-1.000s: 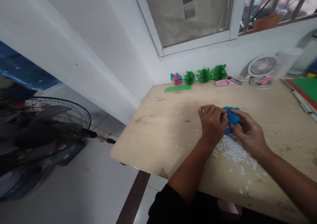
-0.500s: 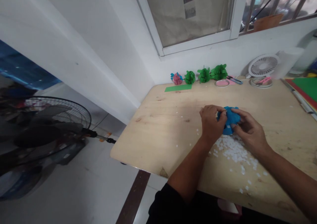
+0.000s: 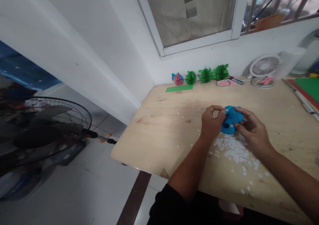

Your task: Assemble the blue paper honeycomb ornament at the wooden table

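A blue paper craft piece (image 3: 233, 115) with white square patches and dark openings is held just above the table. My right hand (image 3: 253, 128) grips its right side, thumb below and fingers along the upper edge. At its upper left edge, the thumb and forefinger of my left hand (image 3: 211, 120) pinch together on the paper beside a white patch. Beneath the piece, many small white paper bits (image 3: 235, 148) lie scattered on the wooden table (image 3: 159, 128).
Along the wall stand a pink and blue paper figure (image 3: 177, 79) and several green ones (image 3: 205, 75). A green strip (image 3: 179, 88), a cutter (image 3: 236, 80), tape rolls (image 3: 263, 83) and a small white fan (image 3: 265, 66) are nearby. Coloured sheets (image 3: 309, 89) lie at right; a floor fan (image 3: 50, 128) stands left.
The blue paper piece has turned in my hands, showing more of its face and lower rim. My left fingertips have shifted off its middle to the upper left edge.
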`<state>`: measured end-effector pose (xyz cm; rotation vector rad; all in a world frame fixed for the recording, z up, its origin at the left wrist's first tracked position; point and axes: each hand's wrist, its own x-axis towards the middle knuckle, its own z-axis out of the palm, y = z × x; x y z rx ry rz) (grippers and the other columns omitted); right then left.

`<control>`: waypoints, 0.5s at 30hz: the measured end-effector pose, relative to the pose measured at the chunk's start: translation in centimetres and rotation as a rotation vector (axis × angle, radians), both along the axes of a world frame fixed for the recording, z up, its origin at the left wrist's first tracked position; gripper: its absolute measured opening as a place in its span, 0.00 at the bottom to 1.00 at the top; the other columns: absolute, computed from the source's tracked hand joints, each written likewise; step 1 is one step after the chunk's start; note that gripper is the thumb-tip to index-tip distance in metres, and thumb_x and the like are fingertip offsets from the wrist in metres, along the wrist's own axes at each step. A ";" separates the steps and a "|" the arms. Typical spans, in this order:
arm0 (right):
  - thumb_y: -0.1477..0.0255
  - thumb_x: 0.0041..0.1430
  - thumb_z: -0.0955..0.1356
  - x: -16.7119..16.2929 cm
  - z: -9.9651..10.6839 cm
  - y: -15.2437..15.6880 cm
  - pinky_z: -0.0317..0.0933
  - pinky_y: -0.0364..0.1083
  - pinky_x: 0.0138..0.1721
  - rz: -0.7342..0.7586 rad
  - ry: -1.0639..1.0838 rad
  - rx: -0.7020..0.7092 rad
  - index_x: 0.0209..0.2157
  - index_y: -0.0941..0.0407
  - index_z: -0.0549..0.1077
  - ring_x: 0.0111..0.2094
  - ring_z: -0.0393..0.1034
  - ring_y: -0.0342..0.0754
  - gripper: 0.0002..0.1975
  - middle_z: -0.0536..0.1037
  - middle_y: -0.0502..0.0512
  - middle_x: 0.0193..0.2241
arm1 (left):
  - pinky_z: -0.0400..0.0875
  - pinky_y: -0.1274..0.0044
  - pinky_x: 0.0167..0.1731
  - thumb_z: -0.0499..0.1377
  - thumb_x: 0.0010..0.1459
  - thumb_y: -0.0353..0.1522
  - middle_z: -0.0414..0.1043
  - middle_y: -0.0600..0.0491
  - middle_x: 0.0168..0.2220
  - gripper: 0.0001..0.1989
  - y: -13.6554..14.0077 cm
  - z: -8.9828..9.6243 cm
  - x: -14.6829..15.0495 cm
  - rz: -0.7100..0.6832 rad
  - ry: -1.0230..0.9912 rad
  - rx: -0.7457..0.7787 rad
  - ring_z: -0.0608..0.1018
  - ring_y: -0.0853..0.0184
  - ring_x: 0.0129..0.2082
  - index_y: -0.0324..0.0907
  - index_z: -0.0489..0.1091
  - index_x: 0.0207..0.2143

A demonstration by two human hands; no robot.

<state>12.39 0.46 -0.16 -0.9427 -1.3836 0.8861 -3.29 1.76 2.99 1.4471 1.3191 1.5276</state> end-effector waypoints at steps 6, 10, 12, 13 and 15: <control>0.63 0.55 0.78 0.5 -0.5 0.7 0.76 0.50 0.34 -0.042 0.094 -0.059 0.53 0.46 0.78 0.34 0.79 0.52 0.23 0.84 0.54 0.39 | 0.79 0.69 0.51 0.62 0.64 0.29 0.82 0.50 0.42 0.04 -0.8 0.4 -0.1 -0.071 0.024 0.248 0.83 0.64 0.46 0.44 0.73 0.34; 0.62 0.56 0.78 0.8 -0.2 1.0 0.75 0.53 0.39 -0.059 0.211 -0.147 0.53 0.46 0.76 0.40 0.81 0.58 0.24 0.85 0.57 0.41 | 0.79 0.67 0.52 0.61 0.63 0.26 0.82 0.50 0.42 0.05 -1.8 1.2 0.2 -0.147 0.139 0.426 0.82 0.63 0.48 0.45 0.72 0.36; 0.62 0.55 0.78 1.0 -0.1 1.2 0.75 0.54 0.40 -0.055 0.264 -0.181 0.53 0.46 0.76 0.41 0.82 0.58 0.24 0.86 0.57 0.42 | 0.79 0.67 0.53 0.60 0.61 0.23 0.82 0.51 0.40 0.09 -2.2 1.5 0.3 -0.152 0.247 0.445 0.82 0.63 0.47 0.46 0.71 0.34; 0.62 0.55 0.78 1.1 -0.1 1.3 0.75 0.54 0.40 -0.050 0.276 -0.188 0.53 0.46 0.75 0.41 0.82 0.58 0.24 0.86 0.56 0.41 | 0.78 0.66 0.53 0.60 0.60 0.22 0.82 0.52 0.38 0.10 -2.4 1.6 0.4 -0.163 0.295 0.448 0.83 0.63 0.46 0.46 0.70 0.32; 0.63 0.55 0.78 1.5 -0.3 1.6 0.75 0.55 0.41 -0.038 0.266 -0.184 0.53 0.45 0.75 0.40 0.82 0.58 0.24 0.86 0.55 0.41 | 0.77 0.66 0.54 0.58 0.59 0.21 0.82 0.53 0.36 0.12 -2.6 1.7 0.4 -0.206 0.364 0.449 0.83 0.64 0.44 0.47 0.68 0.29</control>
